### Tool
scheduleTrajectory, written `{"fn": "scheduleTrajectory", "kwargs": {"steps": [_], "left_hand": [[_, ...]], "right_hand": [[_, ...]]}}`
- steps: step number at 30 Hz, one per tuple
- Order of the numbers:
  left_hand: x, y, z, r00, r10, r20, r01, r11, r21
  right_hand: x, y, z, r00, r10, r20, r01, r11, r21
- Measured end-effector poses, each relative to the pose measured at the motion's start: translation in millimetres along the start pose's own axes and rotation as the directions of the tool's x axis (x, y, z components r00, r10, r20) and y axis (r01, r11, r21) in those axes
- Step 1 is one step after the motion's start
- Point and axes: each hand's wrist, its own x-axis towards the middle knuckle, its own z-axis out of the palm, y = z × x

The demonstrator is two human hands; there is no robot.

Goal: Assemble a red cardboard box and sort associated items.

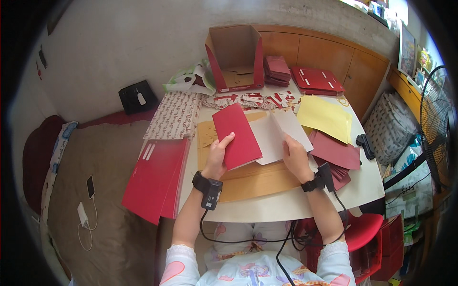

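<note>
My left hand (pixel 215 159) grips the lower left edge of a folded red paper piece (pixel 237 138), thumb on top of it. To its right lies a white paper panel (pixel 272 138) with a raised fold, and my right hand (pixel 296 157) is closed on that fold's right side. Whether the red and white parts are one sheet is unclear, since their meeting edge is partly covered. Both are held over a tan cardboard sheet (pixel 253 186) on the white table (pixel 334 205). Black devices are strapped to both wrists, with cables hanging down.
Yellow sheets (pixel 324 117) and dark red envelopes (pixel 336 152) lie to the right. Large red sheets (pixel 155 178) overhang the table's left edge. Behind are an open red box (pixel 236 57), paper scraps (pixel 253 99) and red stacks (pixel 317 80). A fan (pixel 436 119) stands far right.
</note>
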Motion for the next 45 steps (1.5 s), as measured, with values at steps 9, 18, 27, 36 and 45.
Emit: {"fn": "scheduleTrajectory", "kwargs": {"steps": [9, 18, 27, 36, 45], "left_hand": [[2.4, 2.8, -7.5, 0.995, 0.087, -0.053, -0.088, 0.996, -0.028], [-9.3, 13.2, -3.4, 0.956, 0.275, -0.102, -0.28, 0.959, -0.041], [-23.0, 19.0, -4.2, 0.936, 0.299, 0.183, -0.248, 0.934, -0.256], [-9.4, -3.9, -28.0, 0.772, 0.242, 0.587, 0.094, 0.871, -0.483], [-12.7, -6.2, -27.4, 0.834, 0.2, 0.515, 0.007, 0.928, -0.372]], "right_hand": [[5.3, -4.1, 0.0, 0.949, 0.297, -0.101, -0.13, 0.666, 0.734], [-0.7, -7.9, -16.4, 0.931, 0.352, 0.097, -0.288, 0.546, 0.787], [6.8, -51.4, -38.8, 0.977, -0.179, -0.116, 0.209, 0.709, 0.674], [0.7, -65.3, -35.6, 0.975, -0.195, -0.105, 0.218, 0.762, 0.61], [-0.8, -86.8, -49.2, 0.829, -0.514, 0.221, 0.529, 0.848, -0.015]]}}
